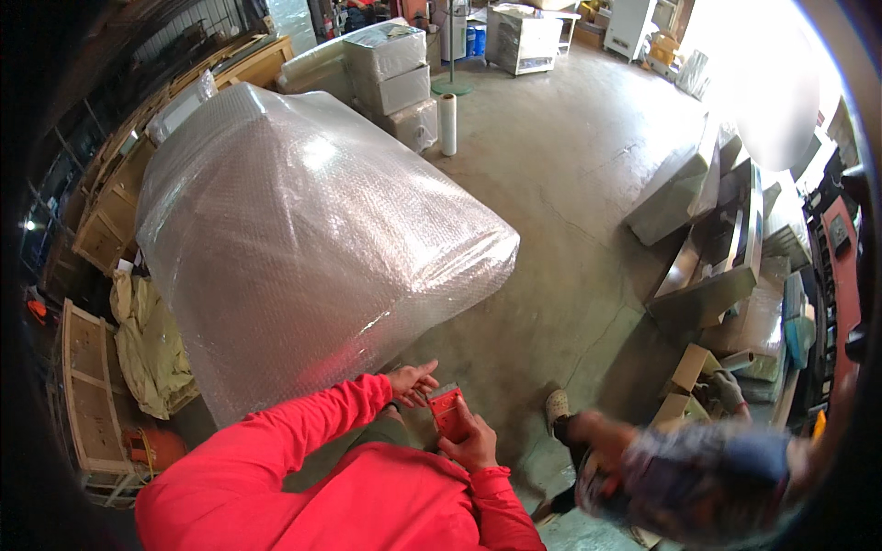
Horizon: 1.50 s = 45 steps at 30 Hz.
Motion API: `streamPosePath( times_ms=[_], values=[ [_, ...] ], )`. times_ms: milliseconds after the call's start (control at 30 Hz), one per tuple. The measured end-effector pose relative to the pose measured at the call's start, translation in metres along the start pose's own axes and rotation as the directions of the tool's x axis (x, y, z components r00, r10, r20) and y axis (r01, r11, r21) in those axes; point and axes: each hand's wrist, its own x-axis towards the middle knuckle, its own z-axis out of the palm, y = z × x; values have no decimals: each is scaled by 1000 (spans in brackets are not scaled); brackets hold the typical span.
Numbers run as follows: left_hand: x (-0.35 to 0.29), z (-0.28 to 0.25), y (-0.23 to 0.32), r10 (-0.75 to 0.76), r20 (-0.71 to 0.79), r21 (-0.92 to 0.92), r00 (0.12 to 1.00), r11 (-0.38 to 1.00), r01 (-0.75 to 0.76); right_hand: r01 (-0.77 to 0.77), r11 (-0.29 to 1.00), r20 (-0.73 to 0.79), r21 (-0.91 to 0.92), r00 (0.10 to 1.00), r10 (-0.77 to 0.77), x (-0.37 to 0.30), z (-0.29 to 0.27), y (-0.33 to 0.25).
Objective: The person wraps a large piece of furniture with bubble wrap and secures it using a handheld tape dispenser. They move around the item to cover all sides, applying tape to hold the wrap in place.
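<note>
My right hand (472,443) is closed around a flat red handheld thing (448,413) with a pale grey upper edge; its exact kind cannot be made out. Close to its left side, my left hand (413,381) has its fingers apart and holds nothing. Both hands are in front of my body, at the ends of red sleeves. Just beyond them stands a large bulky object wrapped in clear bubble wrap (303,220), its near lower edge close to my left arm. What lies under the wrap is hidden.
At my right a co-worker (698,468) bends beside an open cardboard box (689,372), blurred by motion. Wrapped boxes (390,78) are stacked behind the bubble wrap, with an upright film roll (448,124). Wooden crates (90,386) and a yellowish cloth (152,344) line the left.
</note>
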Motion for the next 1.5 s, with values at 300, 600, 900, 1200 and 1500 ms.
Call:
streamPosePath(
  times_ms=[300,600,900,1200,1500],
  values=[
    [-9,-2,63,638,-101,646,763,626,-438,121,992,-80,24,990,-119,34,-13,-3],
    [-6,-2,227,781,80,902,619,-321,288,-70,772,7,631,996,84,127,25,21],
    [2,-2,175,495,293,715,818,-682,157,-172,723,159,669,983,87,124,90,41],
    [14,-16,91,239,147,497,960,-857,137,-194,871,279,451,958,69,114,76,45],
    [48,-34,40,103,-66,103,992,-989,109,139,936,465,-323,885,29,177,47,-20]
  ],
)
